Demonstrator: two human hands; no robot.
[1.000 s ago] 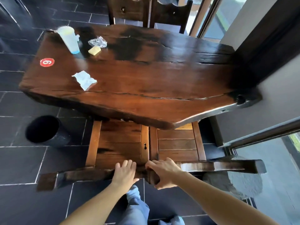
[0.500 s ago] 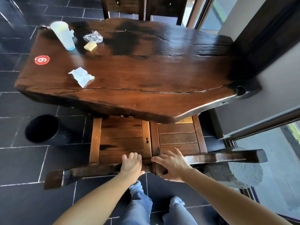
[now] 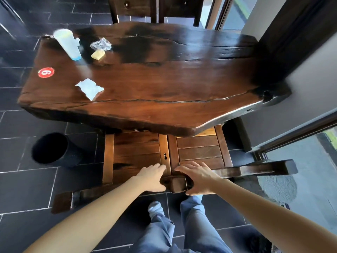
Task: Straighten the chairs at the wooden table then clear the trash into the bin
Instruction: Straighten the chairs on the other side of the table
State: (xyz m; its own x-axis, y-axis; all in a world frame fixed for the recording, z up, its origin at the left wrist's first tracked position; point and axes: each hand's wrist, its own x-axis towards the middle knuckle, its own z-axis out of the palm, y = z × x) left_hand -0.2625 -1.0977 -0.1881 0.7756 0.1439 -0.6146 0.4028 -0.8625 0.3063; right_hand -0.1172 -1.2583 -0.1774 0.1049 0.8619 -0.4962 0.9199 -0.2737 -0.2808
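Two wooden chairs stand side by side at the near edge of the wooden table (image 3: pixel 164 83), the left chair (image 3: pixel 135 150) and the right chair (image 3: pixel 200 150), seats partly under the tabletop. My left hand (image 3: pixel 153 178) grips the inner end of the left chair's top rail. My right hand (image 3: pixel 198 178) grips the inner end of the right chair's top rail. Trash lies on the table's far left: a plastic cup (image 3: pixel 67 44), a clear crumpled wrapper (image 3: pixel 101 44), a yellow scrap (image 3: pixel 98 54) and a crumpled napkin (image 3: pixel 90 88). A black bin (image 3: pixel 52 148) stands on the floor left of the chairs.
Two more chairs (image 3: pixel 155 8) stand at the table's far side. A red round number sticker (image 3: pixel 46 72) is on the tabletop. A wall and a glass door frame (image 3: pixel 291 130) close off the right side. Dark floor tiles (image 3: pixel 27 189) lie to the left.
Both chairs have slid forward, further under the table, with my hands still on their top rails. I have stepped closer to the table.
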